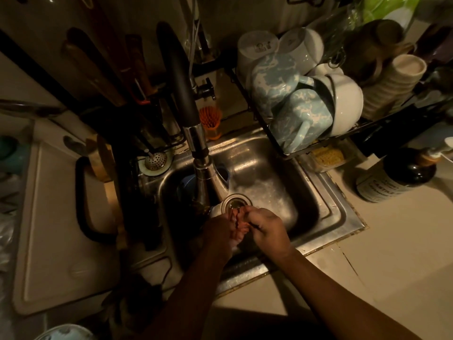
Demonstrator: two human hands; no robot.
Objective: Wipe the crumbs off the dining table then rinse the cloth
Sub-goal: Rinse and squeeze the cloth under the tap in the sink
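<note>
Forearms are stretching in over the sink (327, 192) — left hand (218, 233) and right hand (267, 228) are each clamping their grip round the bunched cloth (239, 230).

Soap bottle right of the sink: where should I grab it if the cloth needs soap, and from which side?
Take the soap bottle round its wide dark body, below the pump. Come from the sink side with the right hand, once it lets go of the cloth: that side looks open, while the dish rack stands close behind.
</note>
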